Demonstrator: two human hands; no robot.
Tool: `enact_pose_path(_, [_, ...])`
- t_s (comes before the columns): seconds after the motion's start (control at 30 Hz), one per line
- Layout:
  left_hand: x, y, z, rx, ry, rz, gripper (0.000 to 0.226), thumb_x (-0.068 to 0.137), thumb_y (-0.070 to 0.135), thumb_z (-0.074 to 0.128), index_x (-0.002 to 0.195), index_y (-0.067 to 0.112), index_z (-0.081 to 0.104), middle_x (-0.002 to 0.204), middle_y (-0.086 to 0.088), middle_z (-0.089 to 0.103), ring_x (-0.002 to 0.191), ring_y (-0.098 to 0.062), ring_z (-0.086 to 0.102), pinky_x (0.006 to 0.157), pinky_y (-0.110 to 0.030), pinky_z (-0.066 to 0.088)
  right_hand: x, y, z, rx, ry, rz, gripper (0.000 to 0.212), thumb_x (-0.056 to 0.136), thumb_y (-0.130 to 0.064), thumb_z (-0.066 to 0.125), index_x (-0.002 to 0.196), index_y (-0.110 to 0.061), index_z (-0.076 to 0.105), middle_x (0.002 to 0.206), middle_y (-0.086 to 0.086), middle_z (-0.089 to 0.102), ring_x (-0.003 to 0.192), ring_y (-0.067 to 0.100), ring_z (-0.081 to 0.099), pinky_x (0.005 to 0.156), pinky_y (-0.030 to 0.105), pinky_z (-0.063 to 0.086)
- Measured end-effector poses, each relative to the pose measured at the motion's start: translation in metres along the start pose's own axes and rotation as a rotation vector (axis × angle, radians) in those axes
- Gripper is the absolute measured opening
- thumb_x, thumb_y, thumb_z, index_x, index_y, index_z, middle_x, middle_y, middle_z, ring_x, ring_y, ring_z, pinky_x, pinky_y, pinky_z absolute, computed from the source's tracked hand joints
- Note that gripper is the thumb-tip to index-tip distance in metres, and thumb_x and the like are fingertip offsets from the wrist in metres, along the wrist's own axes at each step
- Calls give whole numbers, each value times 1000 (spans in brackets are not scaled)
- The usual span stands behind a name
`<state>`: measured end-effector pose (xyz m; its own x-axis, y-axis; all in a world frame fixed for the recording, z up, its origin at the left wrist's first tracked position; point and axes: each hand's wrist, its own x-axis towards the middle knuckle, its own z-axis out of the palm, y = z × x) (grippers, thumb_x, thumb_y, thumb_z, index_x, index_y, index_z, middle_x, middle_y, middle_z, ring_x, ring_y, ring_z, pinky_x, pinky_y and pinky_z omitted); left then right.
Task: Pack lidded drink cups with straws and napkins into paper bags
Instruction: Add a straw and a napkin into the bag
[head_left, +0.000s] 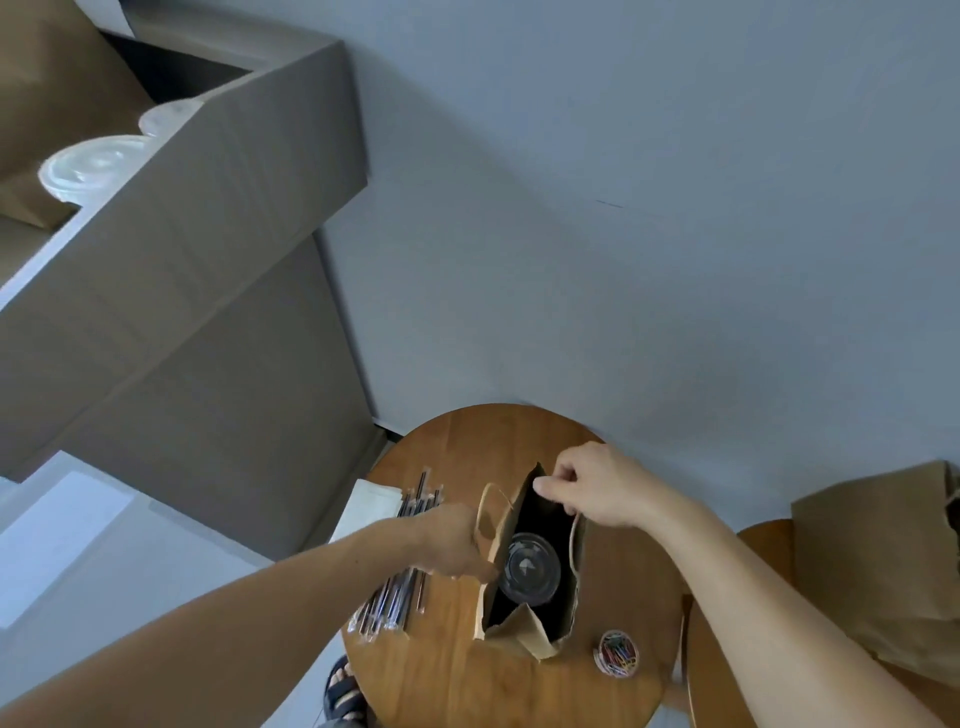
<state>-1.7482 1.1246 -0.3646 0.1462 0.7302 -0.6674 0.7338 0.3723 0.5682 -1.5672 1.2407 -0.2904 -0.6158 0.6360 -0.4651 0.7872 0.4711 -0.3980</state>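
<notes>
An open brown paper bag stands on a round wooden table. Inside it sits a clear lidded drink cup, seen from above. My left hand grips the bag's left rim near its handle. My right hand pinches the far right rim, holding the mouth wide. A row of wrapped straws lies left of the bag, partly under my left forearm. White napkins lie beyond the straws at the table's left edge.
A small clear tub of coloured paper clips sits right of the bag. Another brown paper bag rests on a second wooden surface at the right. A large cardboard box with stacked clear lids stands at the left.
</notes>
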Motion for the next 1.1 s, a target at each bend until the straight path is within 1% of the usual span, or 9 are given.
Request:
enact_pose_path(0.17, [-9, -21, -46, 167, 61, 12, 54, 84, 31, 68, 135, 21, 49, 116, 1, 64, 102, -18, 60, 85, -29, 49, 15, -29, -5, 121, 140, 14, 11, 90, -44, 55, 81, -39, 58, 94, -17, 65, 81, 1, 59, 66, 25, 46])
enact_pose_path(0.27, [-14, -48, -72, 127, 250, 20, 12, 88, 26, 54, 92, 18, 62, 87, 4, 63, 81, -22, 61, 68, -29, 47, 34, -65, 2, 318, 175, 44, 15, 92, -35, 52, 84, -33, 65, 84, -12, 69, 77, 4, 64, 65, 24, 48])
enact_pose_path(0.33, [-17, -69, -86, 74, 328, -20, 18, 90, 31, 48, 77, 23, 55, 77, 5, 58, 70, -16, 57, 62, -29, 45, 54, -89, 18, 363, 151, 76, 27, 92, -31, 49, 89, -14, 70, 77, 3, 72, 65, 9, 64, 58, 26, 47])
enact_pose_path(0.43, [-19, -104, -94, 5, 361, -89, 28, 90, 42, 47, 83, 20, 61, 84, 5, 64, 72, -19, 59, 70, -39, 54, 87, -118, 65, 411, 97, 136, 27, 93, -26, 49, 83, -9, 67, 71, 5, 71, 53, 7, 60, 47, 20, 42])
enact_pose_path(0.53, [-15, -139, -89, -85, 399, -183, 30, 87, 37, 47, 95, 17, 68, 85, 1, 67, 68, -18, 58, 64, -34, 52, 120, -134, 124, 443, 25, 226, 30, 95, -27, 51, 66, -18, 50, 64, -1, 56, 56, 14, 53, 48, 23, 38])
enact_pose_path(0.63, [-6, -175, -73, -163, 414, -275, 32, 85, 25, 51, 115, 23, 64, 108, 3, 66, 89, -16, 63, 78, -32, 55, 144, -137, 182, 390, -48, 266, 31, 94, -24, 52, 64, -19, 44, 62, -1, 46, 56, 14, 47, 52, 24, 35])
enact_pose_path(0.7, [1, -195, -60, -216, 430, -307, 32, 87, 23, 53, 117, 23, 63, 109, 5, 64, 90, -14, 61, 73, -28, 52, 155, -132, 216, 377, -55, 305, 42, 94, -26, 54, 55, -15, 42, 52, 0, 42, 46, 14, 42, 50, 26, 34])
enact_pose_path(0.83, [15, -228, -36, -265, 478, -346, 13, 87, 23, 51, 86, 33, 59, 89, 11, 60, 71, -4, 54, 53, -21, 39, 176, -120, 270, 332, -64, 373, 49, 94, -38, 56, 54, -16, 38, 49, -3, 39, 41, 13, 37, 50, 26, 36])
enact_pose_path(1.1, [41, -268, -8, -313, 482, -382, 12, 88, 25, 56, 92, 36, 60, 91, 20, 58, 76, 1, 55, 58, -15, 41, 205, -120, 318, 200, -28, 483, 50, 83, -62, 57, 58, -20, 48, 50, -7, 49, 41, 11, 45, 42, 17, 28])
